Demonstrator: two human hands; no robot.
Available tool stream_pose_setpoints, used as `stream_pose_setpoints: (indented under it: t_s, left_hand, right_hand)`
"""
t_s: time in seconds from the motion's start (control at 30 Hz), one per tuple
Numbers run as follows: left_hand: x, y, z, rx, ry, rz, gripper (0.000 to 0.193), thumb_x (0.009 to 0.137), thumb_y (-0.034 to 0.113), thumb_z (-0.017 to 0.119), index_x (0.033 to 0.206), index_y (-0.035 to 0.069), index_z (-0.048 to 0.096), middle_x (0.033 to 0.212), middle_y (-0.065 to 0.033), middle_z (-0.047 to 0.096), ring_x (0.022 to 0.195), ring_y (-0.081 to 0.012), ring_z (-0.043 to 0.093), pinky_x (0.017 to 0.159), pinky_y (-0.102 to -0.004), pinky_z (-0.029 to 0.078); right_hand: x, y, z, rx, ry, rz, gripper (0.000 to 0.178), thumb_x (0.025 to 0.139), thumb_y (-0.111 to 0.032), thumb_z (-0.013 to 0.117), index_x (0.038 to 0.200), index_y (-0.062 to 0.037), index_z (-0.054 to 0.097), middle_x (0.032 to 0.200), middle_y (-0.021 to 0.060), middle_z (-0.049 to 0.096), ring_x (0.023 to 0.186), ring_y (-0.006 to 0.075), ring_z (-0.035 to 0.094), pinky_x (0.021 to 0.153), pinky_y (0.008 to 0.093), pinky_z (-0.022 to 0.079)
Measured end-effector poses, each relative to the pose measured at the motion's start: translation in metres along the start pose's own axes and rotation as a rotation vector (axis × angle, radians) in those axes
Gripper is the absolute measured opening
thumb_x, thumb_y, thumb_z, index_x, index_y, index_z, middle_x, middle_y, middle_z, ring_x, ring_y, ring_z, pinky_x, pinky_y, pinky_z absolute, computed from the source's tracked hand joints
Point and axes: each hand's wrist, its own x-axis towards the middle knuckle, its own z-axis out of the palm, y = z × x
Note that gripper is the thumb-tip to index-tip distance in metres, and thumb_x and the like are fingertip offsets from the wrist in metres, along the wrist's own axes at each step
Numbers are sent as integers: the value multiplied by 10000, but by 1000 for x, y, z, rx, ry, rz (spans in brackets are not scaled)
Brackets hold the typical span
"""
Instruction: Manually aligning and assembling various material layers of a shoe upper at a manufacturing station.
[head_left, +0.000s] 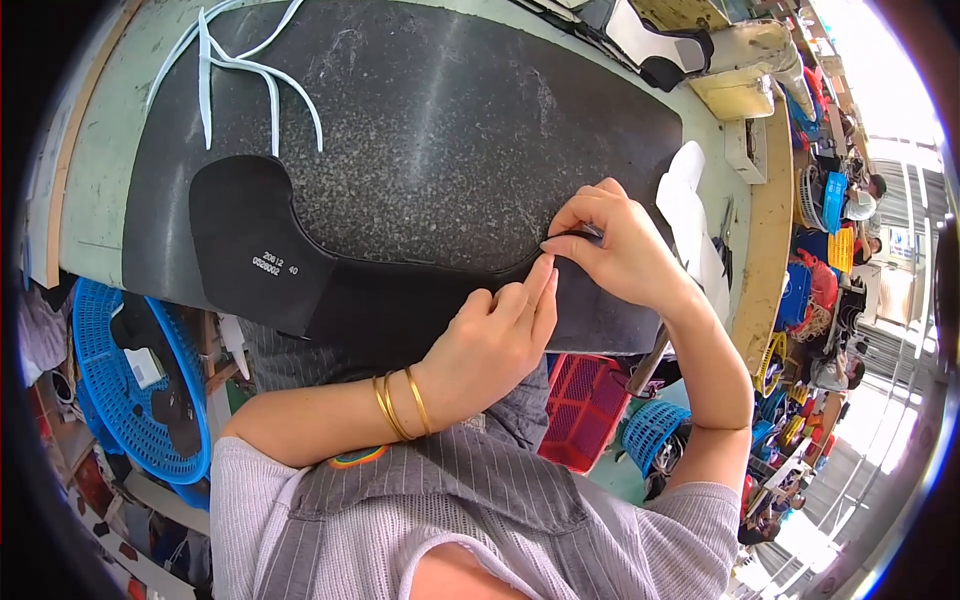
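Note:
A black shoe-upper piece (262, 228) with a curved inner edge lies along the near side of a dark, scuffed board (430, 120). At the right part of that curved edge, my right hand (615, 240) pinches the rim between thumb and fingers. My left hand (495, 335), with gold bangles at its wrist, has its fingertips pressed together on the same edge, almost touching the right thumb. The right end of the piece is partly hidden by my hands. White print marks its left end, which rests flat.
Pale blue strips (240, 62) lie at the board's far left. White cut pieces (683, 205) sit along its right edge. Below are a blue basket (95, 345) on the left and a red crate (580, 410). Workers and more baskets appear at far right.

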Motion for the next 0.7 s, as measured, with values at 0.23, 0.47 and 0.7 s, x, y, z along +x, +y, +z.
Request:
stream_pose_setpoints:
  t_s: [0.23,0.47,0.7]
  left_hand:
    - [5,-6,0,87,41,59,446,814,137,572,1204,-78,606,1274,-216,607,801,-148,521,620,-235,421]
    - [7,-3,-5,153,-13,37,522,779,151,577,1254,-66,592,1287,-186,609,769,-140,488,611,-228,413]
    - [12,8,3,139,-104,-7,860,615,419,767,1321,-21,546,1388,-191,521,720,-155,473,637,-249,449]
  right_hand:
    - [2,8,16,-108,229,-236,105,777,-94,707,822,-27,639,793,75,616,893,287,524,813,375,449]
    - [1,24,24,-300,394,-359,188,755,-148,750,806,-44,602,783,67,596,809,284,548,722,371,475]
    - [-9,36,27,-237,471,-261,198,781,-150,747,817,-36,590,783,81,592,773,292,555,669,384,475]
